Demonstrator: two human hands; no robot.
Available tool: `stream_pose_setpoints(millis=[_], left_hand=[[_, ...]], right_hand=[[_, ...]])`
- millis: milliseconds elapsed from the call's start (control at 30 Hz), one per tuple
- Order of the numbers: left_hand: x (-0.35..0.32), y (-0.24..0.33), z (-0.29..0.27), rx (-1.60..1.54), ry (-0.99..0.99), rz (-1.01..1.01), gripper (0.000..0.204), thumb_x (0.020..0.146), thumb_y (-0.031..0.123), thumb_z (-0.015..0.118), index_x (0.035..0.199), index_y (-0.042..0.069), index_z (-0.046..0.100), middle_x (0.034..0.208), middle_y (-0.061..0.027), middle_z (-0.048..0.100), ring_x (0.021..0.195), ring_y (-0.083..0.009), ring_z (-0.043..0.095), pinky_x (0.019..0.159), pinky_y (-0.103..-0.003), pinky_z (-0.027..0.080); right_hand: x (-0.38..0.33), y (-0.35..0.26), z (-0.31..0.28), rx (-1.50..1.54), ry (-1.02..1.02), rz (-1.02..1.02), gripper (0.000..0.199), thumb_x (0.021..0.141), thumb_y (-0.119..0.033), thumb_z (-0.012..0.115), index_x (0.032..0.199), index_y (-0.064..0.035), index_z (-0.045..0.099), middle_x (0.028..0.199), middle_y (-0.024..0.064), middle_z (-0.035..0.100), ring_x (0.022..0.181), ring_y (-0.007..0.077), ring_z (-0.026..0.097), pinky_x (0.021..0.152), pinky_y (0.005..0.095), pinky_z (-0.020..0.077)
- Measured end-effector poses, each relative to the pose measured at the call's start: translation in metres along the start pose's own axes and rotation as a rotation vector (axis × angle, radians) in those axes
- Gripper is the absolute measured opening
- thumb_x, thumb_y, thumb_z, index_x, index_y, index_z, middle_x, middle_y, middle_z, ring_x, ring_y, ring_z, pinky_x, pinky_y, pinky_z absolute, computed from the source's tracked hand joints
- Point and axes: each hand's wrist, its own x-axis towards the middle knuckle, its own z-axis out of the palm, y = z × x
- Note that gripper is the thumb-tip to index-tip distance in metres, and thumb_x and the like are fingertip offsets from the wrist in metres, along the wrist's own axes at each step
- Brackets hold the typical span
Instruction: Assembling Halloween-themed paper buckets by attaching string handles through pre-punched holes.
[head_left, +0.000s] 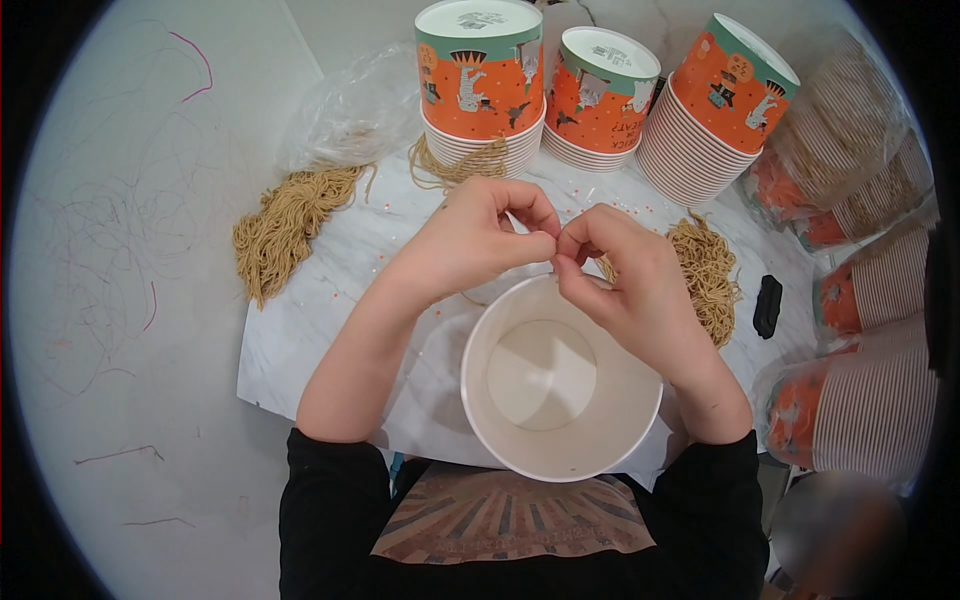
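Two pinches meet near twelve o'clock of the white tub (545, 375), the left hand (482, 238) and right hand (628, 275) closed at the fingertips, anything held too fine for me to tell, so I'd favour small, even moves clear of the tan yarn (708, 272) at three o'clock.

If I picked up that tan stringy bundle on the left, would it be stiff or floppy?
The tan, elongated bundle of thin string would probably flop, since its strands bend and curl. It might tangle or trail bits, as stray ends stick out.
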Motion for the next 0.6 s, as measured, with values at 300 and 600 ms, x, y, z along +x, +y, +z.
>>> stream_pose_setpoints(millis=[300, 600], left_hand=[[0.004, -0.007, 0.017, -0.075, 0.179, 0.008, 0.013, 0.084, 0.001, 0.071, 0.096, -0.002, 0.068, 0.091, -0.0034, 0.070, 0.081, -0.0058, 0.065, 0.072, -0.021, 0.052], [0.014, -0.025, 0.021, -0.086, 0.261, 0.120, 0.012, 0.082, 0.007, 0.075, 0.092, 0.001, 0.073, 0.082, 0.0010, 0.070, 0.059, 0.0003, 0.047, 0.053, -0.020, 0.039]], right_hand=[[0.004, 0.009, -0.005, 0.122, 0.012, 0.091, 0.012, 0.087, -0.003, 0.069, 0.092, 0.0007, 0.060, 0.082, 0.0102, 0.066, 0.075, 0.0207, 0.067, 0.068, 0.0317, 0.0536], [0.011, 0.030, -0.006, 0.355, -0.023, 0.230, 0.011, 0.093, -0.007, 0.067, 0.094, 0.0017, 0.060, 0.082, 0.0034, 0.065, 0.075, 0.0083, 0.063, 0.069, 0.0249, 0.0513]])
